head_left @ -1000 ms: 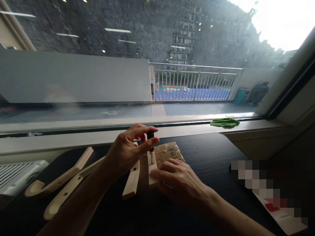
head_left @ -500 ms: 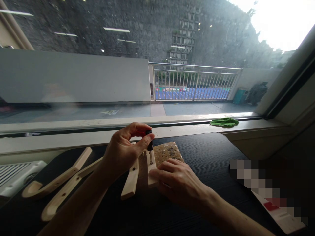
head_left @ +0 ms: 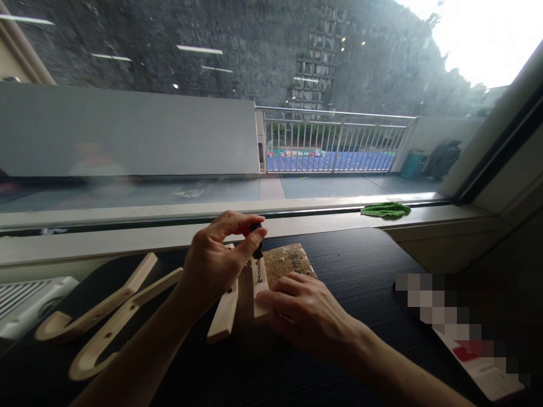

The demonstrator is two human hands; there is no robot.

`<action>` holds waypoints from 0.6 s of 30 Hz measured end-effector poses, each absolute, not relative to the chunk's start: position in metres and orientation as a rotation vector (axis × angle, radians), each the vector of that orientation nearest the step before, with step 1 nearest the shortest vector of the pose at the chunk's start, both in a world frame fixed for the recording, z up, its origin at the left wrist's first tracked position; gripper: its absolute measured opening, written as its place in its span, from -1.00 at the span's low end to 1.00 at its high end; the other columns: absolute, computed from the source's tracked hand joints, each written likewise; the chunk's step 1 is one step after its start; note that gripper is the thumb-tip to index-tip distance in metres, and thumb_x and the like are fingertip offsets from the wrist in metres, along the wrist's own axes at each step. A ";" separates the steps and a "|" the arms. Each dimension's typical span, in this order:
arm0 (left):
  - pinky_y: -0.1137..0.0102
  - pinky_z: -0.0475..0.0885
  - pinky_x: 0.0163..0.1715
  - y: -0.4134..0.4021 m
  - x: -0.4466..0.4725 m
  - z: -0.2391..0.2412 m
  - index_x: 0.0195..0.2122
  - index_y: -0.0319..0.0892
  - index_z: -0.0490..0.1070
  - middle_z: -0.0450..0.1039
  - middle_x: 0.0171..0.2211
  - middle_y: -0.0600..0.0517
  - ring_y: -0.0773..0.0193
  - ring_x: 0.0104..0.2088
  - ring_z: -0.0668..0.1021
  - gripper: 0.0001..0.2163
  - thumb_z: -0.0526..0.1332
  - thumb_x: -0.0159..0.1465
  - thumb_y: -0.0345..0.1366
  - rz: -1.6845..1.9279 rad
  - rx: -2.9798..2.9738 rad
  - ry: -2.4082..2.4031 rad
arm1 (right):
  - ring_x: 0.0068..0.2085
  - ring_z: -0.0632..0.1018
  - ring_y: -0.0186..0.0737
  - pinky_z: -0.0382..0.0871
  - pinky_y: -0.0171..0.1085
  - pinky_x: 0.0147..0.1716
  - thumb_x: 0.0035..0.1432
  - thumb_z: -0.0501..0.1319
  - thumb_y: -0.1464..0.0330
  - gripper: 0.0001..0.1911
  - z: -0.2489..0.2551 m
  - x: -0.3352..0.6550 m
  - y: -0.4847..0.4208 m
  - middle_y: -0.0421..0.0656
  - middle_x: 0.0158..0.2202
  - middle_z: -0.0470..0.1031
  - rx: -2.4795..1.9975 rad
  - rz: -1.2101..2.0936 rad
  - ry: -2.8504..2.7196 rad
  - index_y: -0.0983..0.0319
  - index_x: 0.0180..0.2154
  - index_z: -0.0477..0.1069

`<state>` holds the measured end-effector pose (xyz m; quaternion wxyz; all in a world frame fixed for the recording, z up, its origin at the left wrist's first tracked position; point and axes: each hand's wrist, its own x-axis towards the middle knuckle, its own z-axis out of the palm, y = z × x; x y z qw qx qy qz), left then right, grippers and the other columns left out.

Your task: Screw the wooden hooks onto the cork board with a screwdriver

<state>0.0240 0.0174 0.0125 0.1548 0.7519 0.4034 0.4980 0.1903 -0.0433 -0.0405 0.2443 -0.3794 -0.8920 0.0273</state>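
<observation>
While the left hand point(head_left: 216, 249) kept a narrow grip, thumb and fingers closed on a short screwdriver with a black handle and metal shaft point(head_left: 257, 250), that tool stood nearly upright, its tip down at a flat, pale wooden bar point(head_left: 258, 289). The bar lay across a brown, speckled, rectangular board point(head_left: 292, 255) on the black wood-grained surface point(head_left: 352, 265). The right hand point(head_left: 303, 302) rested on the bar's near end; whether its grip wrapped the edge could not be told. A second pale wooden bar with dark holes point(head_left: 223, 319) lay just left, partly behind the left hand. Farther left were two pale, hook-shaped wooden pieces point(head_left: 95, 322), side by side. A crumpled green cloth point(head_left: 385, 210) lay on the white windowsill point(head_left: 322, 226).
</observation>
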 end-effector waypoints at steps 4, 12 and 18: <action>0.37 0.38 -0.16 0.014 0.025 0.017 -0.21 -0.10 0.46 0.44 -0.26 0.04 0.25 -0.21 0.47 -0.83 0.17 0.19 -0.26 1.411 2.165 1.165 | -0.29 0.34 -0.30 0.17 -0.32 -0.29 0.16 0.07 0.39 -0.82 -0.039 0.191 -0.044 -0.23 -0.33 0.41 -1.032 0.093 -2.433 0.16 -0.17 0.33; 0.42 0.41 -0.29 0.015 0.027 0.012 -0.14 -0.08 0.43 0.36 -0.31 0.06 0.30 -0.29 0.45 -0.76 0.22 0.15 -0.22 1.381 2.194 1.130 | -0.29 0.35 -0.30 0.16 -0.30 -0.31 0.16 0.07 0.38 -0.82 -0.039 0.190 -0.043 -0.24 -0.33 0.41 -1.033 0.099 -2.444 0.15 -0.16 0.33; 0.40 0.37 -0.24 0.016 0.028 0.010 -0.14 -0.09 0.43 0.35 -0.34 0.08 0.33 -0.31 0.44 -0.78 0.20 0.17 -0.28 1.441 2.245 1.182 | -0.29 0.35 -0.29 0.16 -0.31 -0.30 0.15 0.07 0.40 -0.83 -0.039 0.191 -0.043 -0.23 -0.32 0.41 -1.027 0.083 -2.438 0.17 -0.19 0.33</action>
